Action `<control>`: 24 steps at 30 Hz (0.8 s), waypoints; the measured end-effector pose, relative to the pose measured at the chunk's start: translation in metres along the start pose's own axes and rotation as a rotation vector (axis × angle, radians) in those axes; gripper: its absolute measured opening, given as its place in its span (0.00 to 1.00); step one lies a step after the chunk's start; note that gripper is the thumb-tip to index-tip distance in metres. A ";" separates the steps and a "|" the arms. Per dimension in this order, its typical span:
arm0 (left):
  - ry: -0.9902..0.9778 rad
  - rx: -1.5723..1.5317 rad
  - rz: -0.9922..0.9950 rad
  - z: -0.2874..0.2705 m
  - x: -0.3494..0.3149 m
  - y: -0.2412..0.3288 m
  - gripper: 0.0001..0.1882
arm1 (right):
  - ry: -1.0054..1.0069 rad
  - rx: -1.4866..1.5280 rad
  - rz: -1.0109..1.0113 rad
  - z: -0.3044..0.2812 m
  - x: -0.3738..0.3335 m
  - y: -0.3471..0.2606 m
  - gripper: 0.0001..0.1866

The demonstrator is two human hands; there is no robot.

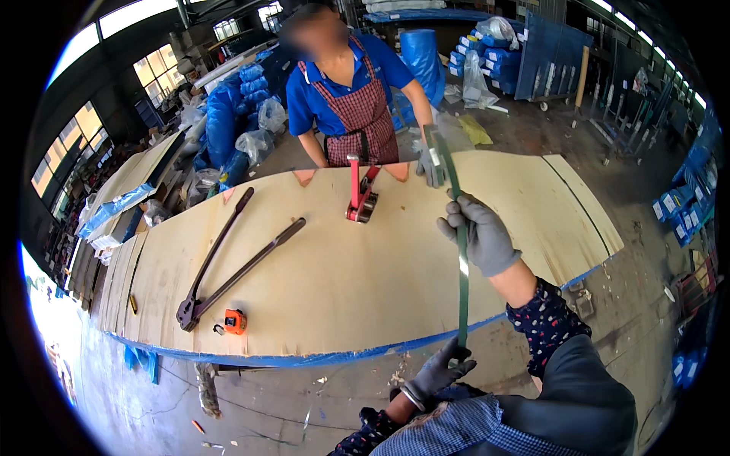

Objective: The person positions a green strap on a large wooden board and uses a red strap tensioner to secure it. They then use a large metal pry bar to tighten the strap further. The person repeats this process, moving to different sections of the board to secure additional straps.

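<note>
A green packing strap [464, 292] runs upright between my hands across the near edge of a plywood-topped stack [327, 266]. My right hand [483, 235], in a grey glove, is closed on its upper part above the board. Lower down, just off the near edge, my gloved left hand [439, 372] grips the strap's lower part. Its upper length reaches toward the gloved hand of a co-worker [430, 163] on the far side; whether that hand holds it is unclear. A red strap tensioner [363, 201] stands mid-board. Left of it lies an open long-handled crimping tool [199, 304].
An orange tape measure [235, 321] and a small yellow tool [133, 304] lie on the board. A second green strap [578, 199] crosses the board's right end. Blue-wrapped bundles [224, 114] are piled behind at left. A wheeled rack [551, 61] stands back right.
</note>
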State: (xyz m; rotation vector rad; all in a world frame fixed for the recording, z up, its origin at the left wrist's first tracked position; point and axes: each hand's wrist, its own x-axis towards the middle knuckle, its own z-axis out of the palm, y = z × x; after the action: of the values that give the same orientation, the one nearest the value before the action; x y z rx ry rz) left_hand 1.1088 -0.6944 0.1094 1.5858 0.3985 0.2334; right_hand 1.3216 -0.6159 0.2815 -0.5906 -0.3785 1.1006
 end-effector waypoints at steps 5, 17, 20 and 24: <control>-0.238 -0.317 -0.271 0.001 -0.051 -0.016 0.15 | 0.143 -0.088 -0.245 -0.101 -0.114 -0.043 0.17; -0.524 0.725 -0.659 -0.174 -0.233 -0.097 0.18 | 1.008 -0.377 0.896 -0.305 -0.538 0.133 0.16; -0.422 0.810 -0.802 -0.188 -0.219 -0.090 0.18 | 0.707 -0.409 1.036 -0.346 -0.545 0.187 0.10; -0.333 1.057 -0.897 -0.167 -0.180 -0.021 0.16 | 0.294 -0.957 1.301 -0.407 -0.451 0.225 0.09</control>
State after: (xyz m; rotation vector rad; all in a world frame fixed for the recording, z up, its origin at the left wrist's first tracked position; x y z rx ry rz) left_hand 0.8766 -0.6110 0.1157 2.2035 1.0160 -1.0787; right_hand 1.2023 -1.0584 -0.1767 -1.9972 -0.2154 2.0061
